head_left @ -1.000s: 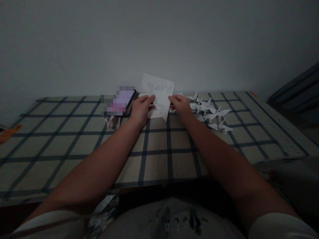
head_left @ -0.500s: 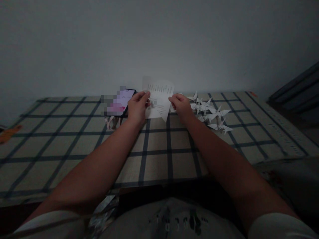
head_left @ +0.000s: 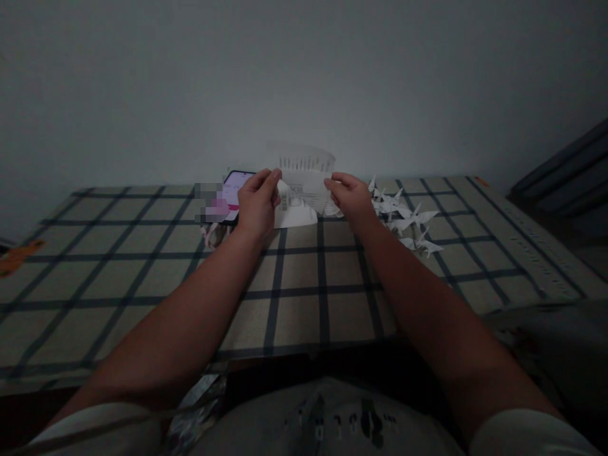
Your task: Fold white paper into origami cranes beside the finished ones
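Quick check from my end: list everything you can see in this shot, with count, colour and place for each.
printed paper sheet: one, white with dark print, held up between both hands at the far middle of the table
paper underneath: white, count unclear, flat on the cloth below the held sheet
paper cranes: a cluster, exact count unclear, white, right of the hands
phone: one, dark frame with lit pinkish screen, left of the left hand
tablecloth: one, beige with dark grid lines, covering the table
wall: grey, behind the table
left hand: pinching the sheet's left edge
right hand: pinching the sheet's right edge
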### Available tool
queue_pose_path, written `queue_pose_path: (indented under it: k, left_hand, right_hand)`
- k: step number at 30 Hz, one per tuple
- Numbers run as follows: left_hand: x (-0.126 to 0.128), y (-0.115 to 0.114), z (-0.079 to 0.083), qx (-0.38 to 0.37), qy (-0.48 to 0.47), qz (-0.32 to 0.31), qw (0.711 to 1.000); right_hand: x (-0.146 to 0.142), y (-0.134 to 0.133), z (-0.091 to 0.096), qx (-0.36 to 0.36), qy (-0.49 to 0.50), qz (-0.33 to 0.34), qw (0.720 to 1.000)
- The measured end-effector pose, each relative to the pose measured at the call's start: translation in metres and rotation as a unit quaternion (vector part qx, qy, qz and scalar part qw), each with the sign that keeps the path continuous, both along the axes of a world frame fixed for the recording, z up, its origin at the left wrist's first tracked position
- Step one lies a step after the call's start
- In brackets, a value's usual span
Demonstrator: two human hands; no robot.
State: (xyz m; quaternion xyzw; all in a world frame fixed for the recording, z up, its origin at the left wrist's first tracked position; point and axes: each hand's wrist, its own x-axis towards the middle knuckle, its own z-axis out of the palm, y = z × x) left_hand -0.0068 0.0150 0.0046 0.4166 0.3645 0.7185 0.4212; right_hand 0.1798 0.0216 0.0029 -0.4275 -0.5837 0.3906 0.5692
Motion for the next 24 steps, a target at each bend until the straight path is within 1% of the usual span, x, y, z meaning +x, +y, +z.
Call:
queue_pose_path:
  k: [3, 7, 11, 15, 17, 20, 24]
  left_hand:
    - [0.000, -0.003, 0.003, -0.007, 0.016, -0.019, 1.000]
    - [0.001, -0.006, 0.003, -0.006, 0.016, -0.040, 0.999]
    - [0.001, -0.005, -0.002, 0.011, 0.002, -0.057, 0.998]
    - [-0.001, 0.001, -0.010, 0.038, 0.019, -0.047, 0.998]
    - [-0.002, 0.004, -0.014, 0.057, 0.046, -0.045, 0.996]
    - [-0.003, 0.005, -0.018, 0.089, 0.109, -0.050, 0.989]
    - [0.000, -0.002, -0.016, 0.104, 0.177, -0.043, 0.978]
  right_hand:
    - [0.001, -0.002, 0.005, -0.021, 0.030, -0.004, 0.999]
    - [0.001, -0.005, 0.008, -0.003, 0.056, 0.027, 0.998]
    - [0.000, -0.006, 0.008, 0.030, 0.087, 0.066, 0.994]
    - [0.000, -0.004, 0.007, 0.036, 0.101, 0.112, 0.988]
    - [0.001, -0.003, 0.006, 0.030, 0.111, 0.116, 0.987]
    - [0.003, 0.000, 0.003, 0.021, 0.126, 0.099, 0.987]
    - [0.007, 0.002, 0.001, 0.004, 0.136, 0.101, 0.986]
